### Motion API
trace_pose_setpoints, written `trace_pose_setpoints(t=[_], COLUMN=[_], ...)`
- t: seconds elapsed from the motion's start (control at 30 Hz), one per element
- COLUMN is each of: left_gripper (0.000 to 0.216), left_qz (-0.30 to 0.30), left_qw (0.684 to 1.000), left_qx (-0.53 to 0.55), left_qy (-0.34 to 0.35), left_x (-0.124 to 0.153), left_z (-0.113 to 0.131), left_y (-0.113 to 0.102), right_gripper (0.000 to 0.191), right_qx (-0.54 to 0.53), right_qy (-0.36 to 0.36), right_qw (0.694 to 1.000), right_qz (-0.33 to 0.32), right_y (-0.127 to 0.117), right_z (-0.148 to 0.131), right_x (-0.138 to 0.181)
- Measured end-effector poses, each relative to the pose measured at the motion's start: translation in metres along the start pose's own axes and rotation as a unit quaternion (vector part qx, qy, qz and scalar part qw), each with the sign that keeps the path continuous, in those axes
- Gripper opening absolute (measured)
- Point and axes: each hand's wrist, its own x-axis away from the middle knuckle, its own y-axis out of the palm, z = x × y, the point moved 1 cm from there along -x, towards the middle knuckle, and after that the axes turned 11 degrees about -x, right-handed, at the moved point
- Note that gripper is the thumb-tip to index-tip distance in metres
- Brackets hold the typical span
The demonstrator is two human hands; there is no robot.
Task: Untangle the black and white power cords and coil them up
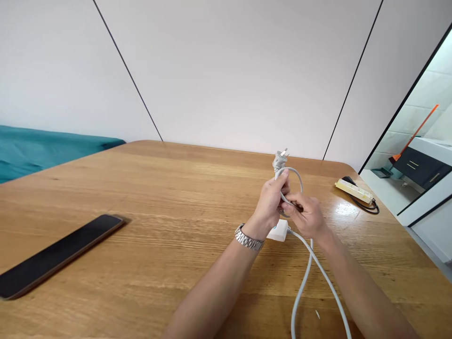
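A grey-white power cord (300,179) bends into a loop between my two hands. My left hand (270,200) is closed around the cord just below its plug (280,160), whose metal pins point up and away from me. My right hand (306,214) pinches the lower part of the loop, close against the left fingers. Behind my wrists a white power strip (278,230) lies on the table, mostly hidden by my left hand and wrist. From its end the cord runs toward me, crosses itself and drops out of view at the bottom.
The wooden table (169,188) meets a pale panelled wall. At the left lies a dark flat tablet-like device (60,254). A yellowed power strip (354,189) with a black cord rests at the right. A small white scrap (317,314) is near the front.
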Motion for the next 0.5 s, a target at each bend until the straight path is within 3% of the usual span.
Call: trace_pose_setpoints(t=[0.13,0.3,0.4,0.5], left_gripper=[0.064,0.061,0.056,0.055], left_qz=[0.042,0.036,0.016,0.014], left_qw=[0.998,0.986,0.975,0.958], left_qx=[0.04,0.158,0.204,0.249], left_qy=[0.039,0.049,0.087,0.139], left_x=[-0.002,0.006,0.018,0.032], left_z=[0.012,0.051,0.071,0.088], left_y=[-0.006,-0.026,-0.04,-0.054], right_gripper=[0.021,0.021,0.02,0.021], right_qx=[-0.034,-0.061,-0.019,0.017], right_qy=[0.079,0.253,0.275,0.289], right_qw=[0.995,0.965,0.958,0.957], right_qz=[0.055,0.018,0.077,0.031], right_y=[0.005,0.007,0.003,-0.002], right_z=[0.001,0.013,0.022,0.028], right_x=[0.0,0.001,0.001,0.001])
